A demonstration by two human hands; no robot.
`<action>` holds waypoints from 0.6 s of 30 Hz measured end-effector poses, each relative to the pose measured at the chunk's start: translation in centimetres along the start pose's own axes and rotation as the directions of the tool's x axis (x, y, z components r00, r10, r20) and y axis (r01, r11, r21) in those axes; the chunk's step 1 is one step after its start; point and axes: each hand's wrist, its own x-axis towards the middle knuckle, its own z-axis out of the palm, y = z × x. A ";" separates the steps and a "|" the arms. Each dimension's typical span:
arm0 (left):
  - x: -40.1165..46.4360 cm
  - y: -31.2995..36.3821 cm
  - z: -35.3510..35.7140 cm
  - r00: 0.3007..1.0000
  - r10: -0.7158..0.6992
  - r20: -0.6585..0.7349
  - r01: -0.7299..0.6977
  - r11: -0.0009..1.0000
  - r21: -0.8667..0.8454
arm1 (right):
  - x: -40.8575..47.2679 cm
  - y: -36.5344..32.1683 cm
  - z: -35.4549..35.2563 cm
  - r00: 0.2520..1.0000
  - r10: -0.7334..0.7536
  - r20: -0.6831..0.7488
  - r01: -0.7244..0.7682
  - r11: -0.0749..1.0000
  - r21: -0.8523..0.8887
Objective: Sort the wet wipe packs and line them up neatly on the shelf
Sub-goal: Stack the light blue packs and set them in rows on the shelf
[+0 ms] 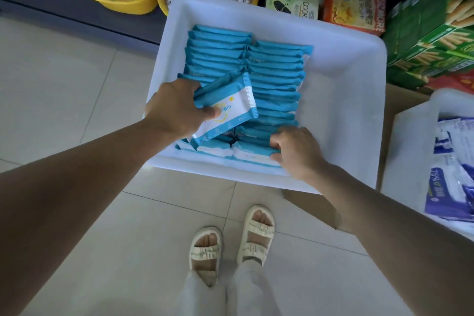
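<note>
Your left hand (pixel 174 108) pinches a tilted wet wipe pack (pixel 228 108), thumb on its face, while your right hand (pixel 295 151) grips the right row's (pixel 277 84) nearest packs in the white bin (pixel 354 115).

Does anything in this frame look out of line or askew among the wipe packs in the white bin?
Only one: the wet wipe pack in the left hand is lifted and tilted above the two neat rows in the white bin. The right hand is at the nearest packs of the right-hand row. Nothing looks spilled or damaged.
</note>
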 end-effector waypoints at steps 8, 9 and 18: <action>-0.9 -0.1 -1.1 0.999 0.035 -0.022 -0.036 0.998 -0.052 | -2.0 2.8 -5.1 0.978 0.197 -0.072 -0.143 0.878 0.456; -1.0 -0.1 -1.3 0.999 0.036 -0.027 -0.038 0.998 -0.056 | -2.1 3.3 -5.6 0.976 0.199 -0.085 -0.140 0.881 0.452; -1.8 0.4 -1.0 0.997 0.036 -0.072 -0.042 0.996 -0.075 | -2.3 1.2 -2.5 0.999 0.043 -0.010 -0.036 0.926 0.377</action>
